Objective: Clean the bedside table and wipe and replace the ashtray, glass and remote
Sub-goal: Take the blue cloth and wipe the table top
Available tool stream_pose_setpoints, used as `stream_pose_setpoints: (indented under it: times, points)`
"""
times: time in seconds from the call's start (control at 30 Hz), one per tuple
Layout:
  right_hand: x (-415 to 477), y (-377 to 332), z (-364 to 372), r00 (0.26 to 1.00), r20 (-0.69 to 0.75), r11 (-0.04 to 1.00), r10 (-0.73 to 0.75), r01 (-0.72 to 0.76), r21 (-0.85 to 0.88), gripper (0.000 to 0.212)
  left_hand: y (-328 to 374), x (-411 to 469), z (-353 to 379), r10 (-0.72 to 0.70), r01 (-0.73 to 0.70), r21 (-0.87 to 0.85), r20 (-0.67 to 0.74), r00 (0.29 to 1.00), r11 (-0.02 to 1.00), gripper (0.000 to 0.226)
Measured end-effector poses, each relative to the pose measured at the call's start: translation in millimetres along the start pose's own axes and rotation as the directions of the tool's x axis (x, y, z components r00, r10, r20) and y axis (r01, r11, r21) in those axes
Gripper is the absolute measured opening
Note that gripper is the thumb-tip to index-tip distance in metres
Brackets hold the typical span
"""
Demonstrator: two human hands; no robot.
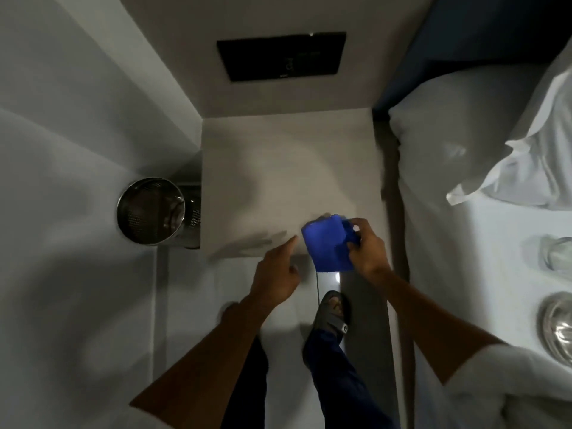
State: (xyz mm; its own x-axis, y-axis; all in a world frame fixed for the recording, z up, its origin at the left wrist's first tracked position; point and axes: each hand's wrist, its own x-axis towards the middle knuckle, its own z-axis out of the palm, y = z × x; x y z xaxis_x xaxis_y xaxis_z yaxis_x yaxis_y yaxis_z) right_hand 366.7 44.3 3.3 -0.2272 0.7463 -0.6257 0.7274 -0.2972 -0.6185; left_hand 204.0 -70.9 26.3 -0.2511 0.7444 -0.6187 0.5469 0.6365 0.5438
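Right hand (366,246) grips a folded blue cloth (328,243), fingers curled round its right edge, cloth held at the near right corner of the bedside table (278,168); whether the cloth touches the top cannot be told. Left hand (274,274) is empty and half open, index finger stretched toward the cloth's left edge, just beside it, other fingers loosely curled. Both forearms bare, white short sleeves at the frame's bottom.

The tabletop is pale and matte, with only hand shadows on it. On the wall above it sits a black switch panel (281,55). Left of the table, on the floor, stands a round metal waste bin (151,210), perforated sides, touching or nearly touching the table's side.

Right of the table is the bed (464,212), with a white sheet and a white pillow (526,156) at the upper right. On the sheet near the right edge lie a clear glass (557,253) and, nearer the camera, a round glass ashtray (558,323), both blurred and partly cut off. The remote is not seen.

Below the hands: dark trousers and a sandalled foot (332,311) on the light floor.
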Motion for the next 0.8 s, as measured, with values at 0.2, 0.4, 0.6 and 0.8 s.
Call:
stream_pose_setpoints:
  times: [0.2, 0.4, 0.6, 0.8]
  points:
    - [29.0, 21.9, -3.8, 0.939, -0.235, 0.89, -0.25, 0.127, -0.438, 0.05, -54.7, 50.0, -19.6, 0.215, -0.152, 0.453, -0.091, 0.972, 0.879, 0.057]
    - [23.3, 61.6, 64.9, 0.918, 0.065, 0.523, -0.392, 0.28, -0.805, 0.064, -123.0, 76.1, -33.0, 0.206, -0.077, 0.603, -0.148, 0.967, 0.794, 0.059]
    - [37.0, 75.1, 58.6, 0.944, -0.211, 0.679, -0.254, 0.019, -0.734, 0.064, -185.9, 91.4, -47.4, 0.224, -0.081, 0.632, -0.149, 0.963, 0.771, 0.064]
    - [36.2, 45.7, 114.1, 0.939, -0.168, 0.641, -0.3, 0.068, -0.765, 0.063, -191.3, 95.7, -39.8, 0.279, -0.108, 0.624, -0.183, 0.943, 0.774, 0.061]
